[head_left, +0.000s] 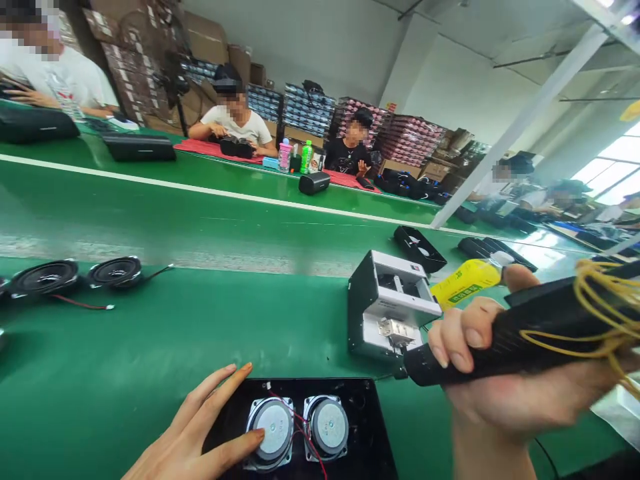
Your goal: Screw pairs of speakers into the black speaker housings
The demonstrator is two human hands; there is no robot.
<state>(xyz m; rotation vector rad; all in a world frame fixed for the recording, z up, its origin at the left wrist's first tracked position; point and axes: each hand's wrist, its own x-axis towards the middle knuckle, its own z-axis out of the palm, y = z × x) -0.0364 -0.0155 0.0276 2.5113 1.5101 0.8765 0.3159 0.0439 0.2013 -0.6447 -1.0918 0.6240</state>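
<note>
My left hand is open, its fingers spread over the left edge of a black speaker housing. Its thumb touches the left speaker driver; a second driver sits beside it, with red wires between them. My right hand is wrapped round a black electric screwdriver with yellow bands looped about its rear. The screwdriver lies nearly level, its nose pointing left by the front of a white and black screw feeder. Whether its bit touches the feeder, I cannot tell.
Loose speaker drivers lie on the green table at left. Behind the feeder is a yellow bottle, with black housings farther back. Across the table sit several people, among them a person in a white shirt. A pale post rises at right.
</note>
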